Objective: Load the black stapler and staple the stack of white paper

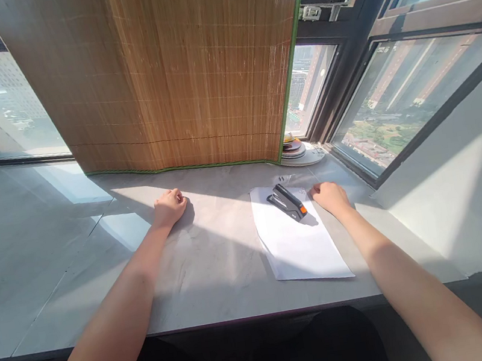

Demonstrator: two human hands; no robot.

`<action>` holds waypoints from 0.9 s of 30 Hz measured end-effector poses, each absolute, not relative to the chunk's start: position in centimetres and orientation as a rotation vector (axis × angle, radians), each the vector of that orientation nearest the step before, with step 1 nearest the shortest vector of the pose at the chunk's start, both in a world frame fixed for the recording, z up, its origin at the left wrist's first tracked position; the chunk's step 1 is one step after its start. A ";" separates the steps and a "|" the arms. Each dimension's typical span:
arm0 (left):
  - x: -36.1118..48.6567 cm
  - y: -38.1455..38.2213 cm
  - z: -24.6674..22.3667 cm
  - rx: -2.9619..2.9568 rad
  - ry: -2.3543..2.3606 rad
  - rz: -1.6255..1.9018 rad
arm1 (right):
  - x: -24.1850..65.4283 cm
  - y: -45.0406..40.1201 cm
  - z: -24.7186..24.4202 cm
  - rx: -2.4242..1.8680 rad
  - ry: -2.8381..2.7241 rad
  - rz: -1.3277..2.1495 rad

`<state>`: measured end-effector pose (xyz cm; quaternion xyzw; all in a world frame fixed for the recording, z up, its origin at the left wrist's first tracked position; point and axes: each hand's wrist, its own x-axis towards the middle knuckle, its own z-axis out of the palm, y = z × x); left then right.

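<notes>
Your left hand [171,207], loosely clenched, rests on the bench [217,263]. Well to its right, the stapler [289,201] lies atop the paper [307,252], whose upper right edge is just beside your right hand [330,195], likewise loosely clenched.

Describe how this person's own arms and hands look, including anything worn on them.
The left hand and right hand wear no gloves. Both forearms are bare, with no sleeves, watch or bracelet in view. Rings are too small to tell.
</notes>
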<state>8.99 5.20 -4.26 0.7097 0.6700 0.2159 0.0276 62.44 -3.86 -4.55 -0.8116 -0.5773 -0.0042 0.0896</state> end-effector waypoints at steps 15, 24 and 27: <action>1.5 6.6 -1.8 0.924 0.670 1.837 | 53.8 1.0 -3.7 -2.022 -2.028 0.027; -2.6 4.4 -1.0 0.908 0.399 2.271 | 45.9 3.7 -4.1 -2.213 -2.151 0.151; -2.2 4.4 -0.9 0.888 0.271 2.273 | 40.1 4.0 -4.0 -2.172 -2.112 0.177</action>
